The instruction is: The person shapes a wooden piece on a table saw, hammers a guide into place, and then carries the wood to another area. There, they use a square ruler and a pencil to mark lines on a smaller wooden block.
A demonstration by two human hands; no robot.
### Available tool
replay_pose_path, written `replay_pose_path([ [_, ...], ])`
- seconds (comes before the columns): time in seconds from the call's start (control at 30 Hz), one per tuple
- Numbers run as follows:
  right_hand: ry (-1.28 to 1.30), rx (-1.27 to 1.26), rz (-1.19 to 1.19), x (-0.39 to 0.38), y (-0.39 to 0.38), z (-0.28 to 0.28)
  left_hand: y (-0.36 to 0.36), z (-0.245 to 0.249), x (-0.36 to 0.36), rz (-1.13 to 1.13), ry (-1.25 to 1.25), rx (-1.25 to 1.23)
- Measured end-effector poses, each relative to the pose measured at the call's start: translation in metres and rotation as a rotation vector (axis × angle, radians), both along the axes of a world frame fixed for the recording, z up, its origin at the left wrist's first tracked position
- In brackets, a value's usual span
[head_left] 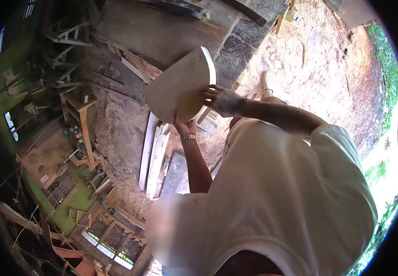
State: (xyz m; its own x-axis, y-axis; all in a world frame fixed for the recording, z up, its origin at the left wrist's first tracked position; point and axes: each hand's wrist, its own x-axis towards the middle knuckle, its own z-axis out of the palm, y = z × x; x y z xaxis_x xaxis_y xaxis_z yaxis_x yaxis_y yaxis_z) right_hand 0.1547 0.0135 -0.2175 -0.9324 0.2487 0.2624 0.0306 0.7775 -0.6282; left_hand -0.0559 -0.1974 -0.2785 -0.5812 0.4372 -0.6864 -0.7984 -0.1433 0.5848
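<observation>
A curved, rounded wooden panel (173, 85) with a pale edge is tilted in front of me, held between both hands. My left hand (185, 126), with a metal-band watch on the wrist, grips its lower edge, the thumb lying on the flat face. At the right-hand edge, my right hand (224, 101) has its fingers closed over the rim; the back of this hand looks dusty. The undersides of the panel and the fingers behind it are hidden. Just beyond the panel is a broad worktop (162, 34).
Long pale planks (150, 154) and a grey board (175, 172) lie on the dusty floor (121, 133) below my left hand. A wooden frame (83, 126) stands to the left, near cluttered timber. Dark curved pieces (176, 7) rest on the worktop.
</observation>
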Motion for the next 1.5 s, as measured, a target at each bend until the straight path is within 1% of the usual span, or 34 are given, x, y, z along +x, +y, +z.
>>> replay_pose_path([
  [0.03, -0.015, -0.126, -0.045, 0.021, 0.008, 0.005, 0.002, 0.018, 0.013, 0.041, 0.02, -0.087],
  [0.07, -0.032, -0.252, -0.083, 0.039, 0.012, 0.005, -0.005, 0.024, 0.021, 0.047, 0.048, -0.101],
  [0.13, -0.074, -0.713, -0.427, 0.059, 0.022, -0.004, -0.013, 0.034, 0.029, 0.061, 0.103, -0.122],
  [0.17, -0.098, -0.946, -0.602, 0.064, 0.026, -0.013, -0.005, 0.052, 0.037, 0.067, 0.099, -0.149],
  [0.2, -0.228, -1.298, -0.677, 0.057, 0.029, -0.044, -0.012, 0.052, 0.044, 0.059, 0.135, -0.139],
  [0.23, -0.202, -1.65, -0.577, 0.061, 0.039, -0.044, -0.024, 0.043, 0.05, 0.05, 0.171, -0.125],
  [0.27, -0.168, -1.995, -0.454, 0.064, 0.048, -0.042, -0.026, 0.046, 0.062, 0.037, 0.207, -0.108],
  [0.3, -0.115, -1.974, -0.455, 0.06, 0.051, -0.04, -0.03, 0.047, 0.078, -0.004, 0.271, -0.059],
  [0.33, -0.067, -1.956, -0.456, 0.055, 0.043, -0.046, -0.03, 0.056, 0.096, -0.039, 0.27, -0.059],
  [0.37, 0.563, -1.98, -0.123, 0.068, 0.019, -0.071, -0.045, 0.054, 0.105, -0.047, 0.257, -0.019],
  [0.4, 0.502, -1.762, -0.276, 0.072, 0.02, -0.043, -0.058, 0.047, 0.11, -0.055, 0.243, 0.02],
  [0.43, 0.252, -1.504, -0.389, 0.077, 0.03, -0.006, -0.052, 0.057, 0.122, -0.03, 0.227, 0.081],
  [0.47, 0.014, -1.226, -0.476, 0.083, 0.044, 0.035, -0.037, 0.079, 0.142, 0.005, 0.214, 0.148],
  [0.5, -0.016, -1.106, -0.468, 0.087, 0.05, 0.077, -0.03, 0.093, 0.161, 0.053, 0.209, 0.215],
  [0.53, 0.073, -1.061, -0.421, 0.091, 0.052, 0.122, -0.04, 0.078, 0.168, 0.023, 0.382, 0.037],
  [0.57, 0.203, -0.939, -0.382, 0.093, 0.048, 0.15, -0.047, 0.048, 0.165, 0.003, 0.56, -0.144],
  [0.6, 0.344, -0.815, -0.33, 0.091, 0.044, 0.175, -0.04, 0.037, 0.164, 0.037, 0.619, -0.165],
  [0.63, 0.45, -0.752, -0.289, 0.09, 0.038, 0.197, -0.033, 0.027, 0.165, 0.071, 0.679, -0.189],
  [0.67, 0.555, -0.696, -0.244, 0.091, 0.032, 0.217, -0.021, 0.045, 0.168, 0.115, 0.537, 0.054],
  [0.7, 0.552, -0.683, -0.176, 0.096, 0.028, 0.236, -0.005, 0.069, 0.174, 0.171, 0.359, 0.292],
  [0.73, 0.581, -0.619, -0.161, 0.099, 0.021, 0.256, 0.011, 0.09, 0.179, 0.22, 0.172, 0.487],
  [0.77, 0.611, -0.556, -0.148, 0.101, 0.015, 0.276, 0.017, 0.099, 0.187, 0.214, 0.078, 0.57],
  [0.8, 0.624, -0.481, -0.106, 0.104, 0.013, 0.269, 0.019, 0.098, 0.192, 0.196, 0.036, 0.598],
  [0.9, 0.671, -0.456, -0.028, 0.114, 0.005, 0.286, 0.019, 0.095, 0.202, 0.137, -0.035, 0.637],
  [1.0, 0.617, -0.394, -0.025, 0.123, 0.003, 0.295, 0.022, 0.089, 0.208, 0.104, -0.065, 0.653],
  [1.17, 0.671, -0.334, 0.003, 0.13, 0.004, 0.292, 0.033, 0.075, 0.211, 0.063, -0.124, 0.665],
  [1.27, 0.689, -0.307, 0.024, 0.138, 0.004, 0.289, 0.053, 0.059, 0.201, 0.097, -0.163, 0.752],
  [1.4, 0.739, -0.293, 0.125, 0.156, 0.017, 0.272, 0.083, 0.038, 0.148, 0.253, -0.246, 0.956],
  [1.43, 0.698, -0.266, 0.105, 0.165, 0.021, 0.273, 0.084, 0.032, 0.132, 0.302, -0.208, 0.967],
  [1.47, 0.673, -0.316, 0.091, 0.173, 0.024, 0.267, 0.088, 0.029, 0.115, 0.346, -0.159, 0.97],
  [1.5, 0.638, -0.362, 0.02, 0.18, 0.025, 0.264, 0.091, 0.029, 0.106, 0.388, -0.014, 0.898],
])
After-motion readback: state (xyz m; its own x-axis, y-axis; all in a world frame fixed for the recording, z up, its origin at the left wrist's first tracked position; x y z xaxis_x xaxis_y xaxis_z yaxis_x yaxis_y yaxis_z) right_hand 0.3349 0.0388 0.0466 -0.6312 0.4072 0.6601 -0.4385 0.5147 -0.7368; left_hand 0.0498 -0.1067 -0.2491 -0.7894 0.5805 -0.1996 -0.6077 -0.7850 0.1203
